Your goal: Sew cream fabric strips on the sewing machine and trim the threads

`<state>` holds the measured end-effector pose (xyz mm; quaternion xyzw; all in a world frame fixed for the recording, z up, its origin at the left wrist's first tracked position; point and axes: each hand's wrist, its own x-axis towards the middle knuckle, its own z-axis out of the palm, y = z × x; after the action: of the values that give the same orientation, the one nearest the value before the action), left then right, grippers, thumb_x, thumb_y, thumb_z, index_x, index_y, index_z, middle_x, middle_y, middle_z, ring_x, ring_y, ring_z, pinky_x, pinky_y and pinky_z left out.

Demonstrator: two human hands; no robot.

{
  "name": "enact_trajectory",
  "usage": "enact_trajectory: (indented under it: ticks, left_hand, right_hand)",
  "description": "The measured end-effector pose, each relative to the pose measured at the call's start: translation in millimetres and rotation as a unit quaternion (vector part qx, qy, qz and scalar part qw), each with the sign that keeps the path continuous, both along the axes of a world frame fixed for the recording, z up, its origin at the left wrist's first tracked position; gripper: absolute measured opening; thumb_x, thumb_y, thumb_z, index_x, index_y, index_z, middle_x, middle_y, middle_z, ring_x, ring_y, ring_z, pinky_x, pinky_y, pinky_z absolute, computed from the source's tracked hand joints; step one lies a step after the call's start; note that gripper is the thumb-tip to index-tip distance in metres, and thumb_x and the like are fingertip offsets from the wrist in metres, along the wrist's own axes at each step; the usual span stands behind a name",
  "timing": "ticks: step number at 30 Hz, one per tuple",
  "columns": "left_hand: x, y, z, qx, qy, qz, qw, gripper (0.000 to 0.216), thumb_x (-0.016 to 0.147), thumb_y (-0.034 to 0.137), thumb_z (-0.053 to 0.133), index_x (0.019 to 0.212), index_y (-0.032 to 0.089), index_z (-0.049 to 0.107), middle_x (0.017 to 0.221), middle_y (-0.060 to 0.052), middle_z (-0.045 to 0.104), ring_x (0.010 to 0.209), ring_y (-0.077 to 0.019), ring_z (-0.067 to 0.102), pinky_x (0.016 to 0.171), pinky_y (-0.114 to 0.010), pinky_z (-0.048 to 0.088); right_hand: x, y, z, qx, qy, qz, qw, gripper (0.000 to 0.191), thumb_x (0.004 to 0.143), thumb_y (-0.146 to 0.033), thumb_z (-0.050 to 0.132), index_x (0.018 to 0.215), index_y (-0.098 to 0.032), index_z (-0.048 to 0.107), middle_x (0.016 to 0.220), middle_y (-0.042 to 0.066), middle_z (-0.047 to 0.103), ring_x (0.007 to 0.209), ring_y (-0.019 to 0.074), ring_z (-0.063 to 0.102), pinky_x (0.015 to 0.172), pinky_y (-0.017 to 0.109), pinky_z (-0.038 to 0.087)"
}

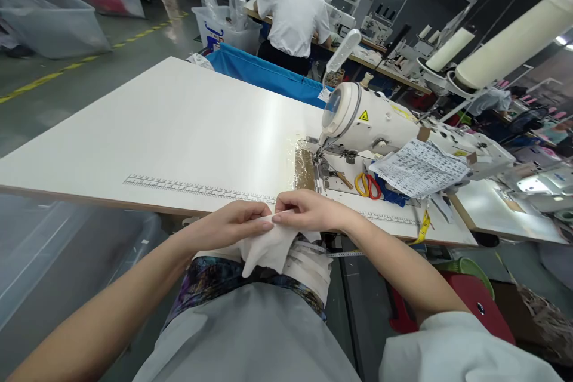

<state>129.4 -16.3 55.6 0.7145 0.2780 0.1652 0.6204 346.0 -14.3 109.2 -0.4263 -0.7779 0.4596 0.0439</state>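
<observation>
A person is sitting at a white worktable (201,113), and both hands are working close together at its front edge. The left hand (233,224) is pinching the top of a white fabric piece (267,248) between thumb and fingers; the right hand (308,209) is pinching it just beside, the thumbs nearly meeting. The piece is hanging over the lap, where layered white strips (308,268) are lying, outside either pinch. From here, the handling is looking partway along: one piece is being held, well apart from the needle of the industrial sewing machine (371,116), while the strips are waiting unheld. I'm not making out any stitching, so I cannot tell how much is sewn.
</observation>
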Motion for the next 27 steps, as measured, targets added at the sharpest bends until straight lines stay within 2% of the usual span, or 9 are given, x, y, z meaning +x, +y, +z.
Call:
enact_trajectory:
  ticks: [3,5,10,15,22,25,27]
  left_hand:
    - [-5.1,5.9,5.0,-0.066,0.018,-0.010,0.998,0.040,0.087,0.057,0.057,0.078,0.017,0.057,0.069,-0.001,0.049,0.059,-0.0127,0.043,0.052,-0.023,0.035]
    - [-9.0,10.8,8.4,-0.108,0.030,-0.008,0.994,0.041,0.084,0.058,0.061,0.077,0.018,0.056,0.070,-0.002,0.053,0.058,-0.0138,0.047,0.050,-0.024,0.037]
    - [-14.3,22.3,9.4,-0.154,0.044,0.022,0.987,0.041,0.072,0.057,0.071,0.070,0.020,0.054,0.065,0.000,0.052,0.055,-0.0136,0.046,0.049,-0.024,0.038]
    - [-13.9,29.5,6.2,-0.184,0.057,0.060,0.979,0.043,0.063,0.054,0.077,0.066,0.018,0.052,0.059,0.002,0.050,0.050,-0.0098,0.042,0.045,-0.020,0.030]
    - [-15.0,29.3,6.6,-0.206,0.050,0.067,0.975,0.043,0.066,0.052,0.078,0.070,0.018,0.052,0.058,0.004,0.050,0.049,-0.0071,0.041,0.046,-0.018,0.028]
    - [-13.4,35.7,1.7,-0.222,0.030,0.065,0.972,0.041,0.068,0.049,0.079,0.070,0.018,0.052,0.057,0.005,0.049,0.048,-0.0063,0.039,0.045,-0.018,0.027]
    - [-10.6,38.0,1.1,-0.203,0.024,0.070,0.976,0.042,0.069,0.050,0.078,0.071,0.018,0.051,0.059,0.004,0.049,0.050,-0.0076,0.040,0.046,-0.019,0.029]
  right_hand:
    - [14.5,9.5,1.7,-0.100,0.026,-0.012,0.995,0.031,0.085,-0.047,0.060,0.077,-0.018,0.053,0.063,-0.006,0.046,0.057,0.0089,0.046,0.051,0.021,0.032]
    - [26.1,14.7,4.9,-0.118,0.037,-0.013,0.992,0.035,0.085,-0.050,0.061,0.074,-0.018,0.051,0.060,-0.007,0.045,0.056,0.0085,0.046,0.051,0.021,0.033]
    - [47.8,21.5,15.8,-0.062,0.032,-0.011,0.998,0.032,0.088,-0.041,0.059,0.070,-0.016,0.052,0.059,-0.008,0.039,0.055,0.0056,0.034,0.053,0.020,0.027]
    - [52.8,24.6,25.6,-0.060,0.018,-0.049,0.997,0.022,0.087,-0.029,0.061,0.071,-0.015,0.056,0.057,-0.008,0.042,0.052,0.0047,0.036,0.051,0.020,0.028]
    - [45.7,22.0,27.2,-0.034,-0.002,-0.111,0.993,0.023,0.080,-0.023,0.070,0.064,-0.015,0.054,0.058,-0.006,0.049,0.055,0.0053,0.042,0.051,0.020,0.031]
    - [49.4,29.4,21.8,0.013,-0.005,-0.128,0.992,0.020,0.077,-0.026,0.071,0.068,-0.015,0.057,0.063,-0.004,0.055,0.059,0.0076,0.047,0.053,0.021,0.034]
    - [51.7,29.1,20.7,0.064,-0.009,-0.121,0.991,0.016,0.075,-0.024,0.071,0.072,-0.015,0.058,0.067,-0.003,0.059,0.063,0.0094,0.051,0.055,0.021,0.037]
